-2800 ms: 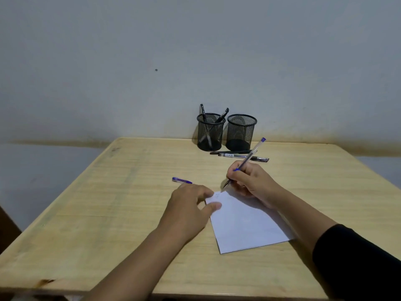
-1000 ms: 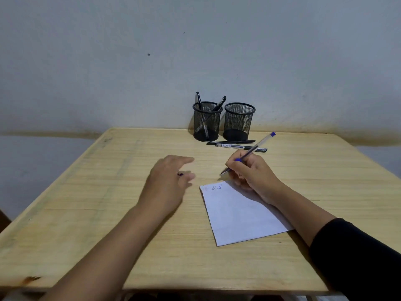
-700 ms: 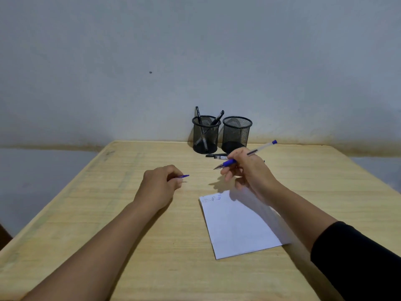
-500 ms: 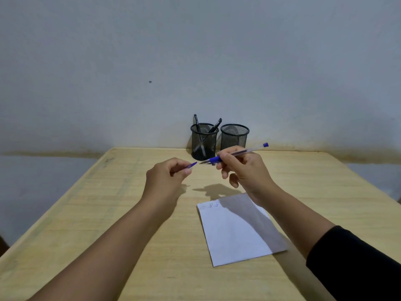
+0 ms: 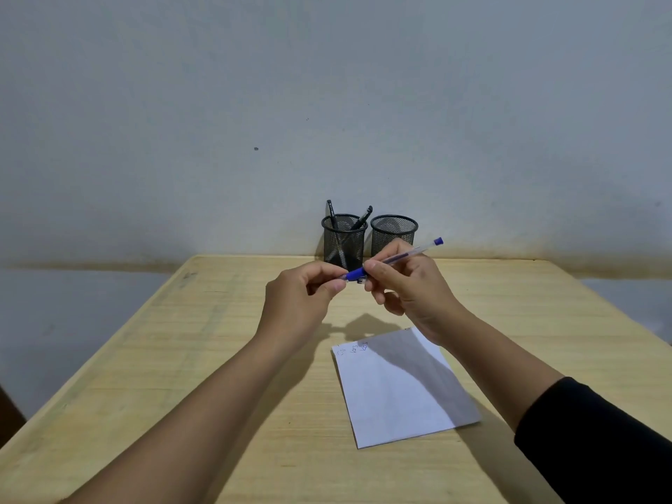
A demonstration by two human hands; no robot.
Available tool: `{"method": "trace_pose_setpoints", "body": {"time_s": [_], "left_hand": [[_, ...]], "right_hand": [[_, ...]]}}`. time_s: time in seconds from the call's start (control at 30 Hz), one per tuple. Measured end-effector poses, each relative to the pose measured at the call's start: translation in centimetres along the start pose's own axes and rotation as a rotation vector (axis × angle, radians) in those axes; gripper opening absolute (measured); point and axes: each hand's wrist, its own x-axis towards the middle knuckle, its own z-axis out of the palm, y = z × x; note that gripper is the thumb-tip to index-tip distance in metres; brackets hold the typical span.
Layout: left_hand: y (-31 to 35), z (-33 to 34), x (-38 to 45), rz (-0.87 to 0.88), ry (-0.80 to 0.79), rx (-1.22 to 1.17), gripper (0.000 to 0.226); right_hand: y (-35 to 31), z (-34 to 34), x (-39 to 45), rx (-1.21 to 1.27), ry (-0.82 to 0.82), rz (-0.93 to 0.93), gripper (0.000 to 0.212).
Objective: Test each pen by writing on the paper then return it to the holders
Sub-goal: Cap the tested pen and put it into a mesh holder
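Plain grey-blue wall behind a light wooden worktop (image 5: 203,358), pretty bare setup. Both hands are up in the air over it, meeting at one pen (image 5: 394,259): clear see-through barrel, little blue plug on the back end, blue grip section near the tip. Right hand (image 5: 411,285) pinches the barrel around the middle, and the left hand (image 5: 302,303) has its fingertips closed on the blue cap (image 5: 354,275) at the tip end, so the pen sits tilted between them, back end pointing up and right. Paper (image 5: 400,391) lies flat on the worktop below, white, with a few small scribbles in its top left corner. Two black mesh holders stand side by side at the back edge, the left holder (image 5: 343,241) with two dark pens (image 5: 347,220) leaning in it.
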Motion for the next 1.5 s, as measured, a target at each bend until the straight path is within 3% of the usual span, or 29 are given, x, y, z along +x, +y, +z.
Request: {"method": "trace_pose_setpoints", "body": {"time_s": [0.17, 0.33, 0.47, 0.6, 0.7, 0.8, 0.9, 1.03, 1.13, 1.23, 1.37, 1.5], "left_hand": [[-0.3, 0.3, -1.3, 0.009, 0.040, 0.020, 0.015], [0.0, -1.4, -0.8, 0.068, -0.047, 0.136, 0.015], [0.3, -3.6, 0.7, 0.121, -0.019, 0.247, 0.018], [1.1, -4.2, 2.5, 0.225, -0.051, 0.339, 0.016], [2.4, -3.4, 4.7, 0.277, -0.046, 0.304, 0.021], [3.2, -2.4, 7.3, 0.205, 0.015, 0.099, 0.034], [2.6, -0.8, 10.1, 0.100, 0.059, -0.049, 0.044], [-0.6, 1.9, 13.4, -0.034, 0.028, 0.071, 0.059], [-2.7, 3.3, 14.9, -0.143, -0.036, 0.144, 0.079], [-3.9, 4.2, 15.6, -0.173, -0.067, 0.098, 0.081], [-4.5, 4.8, 15.6, -0.140, -0.016, -0.019, 0.054], [-5.2, 5.3, 15.6, -0.171, 0.012, -0.161, 0.067]], "right_hand": [[1.1, 0.4, -1.1, 0.042, -0.014, -0.001, 0.015], [1.0, -0.7, -1.4, 0.028, -0.102, 0.089, 0.004], [-1.1, -2.3, -1.0, 0.098, -0.133, 0.180, 0.025], [-2.2, -2.2, 0.1, -0.283, -0.179, 0.164, 0.015], [-2.4, -1.7, 1.8, -0.414, -0.210, 0.167, 0.010], [-2.3, -1.7, 4.1, -0.466, -0.197, 0.166, 0.008], [-1.9, -2.1, 7.2, -0.521, -0.076, 0.132, 0.008], [-1.6, -2.7, 12.2, -0.595, 0.178, 0.005, 0.007], [-1.3, -2.6, 15.3, -0.643, 0.277, -0.077, 0.005], [-0.1, -2.5, 17.5, -0.714, 0.283, -0.086, 0.011], [2.1, -2.2, 18.9, -0.864, 0.233, -0.054, 0.018], [4.4, -2.2, 19.3, -1.001, 0.202, -0.004, 0.023]]}}
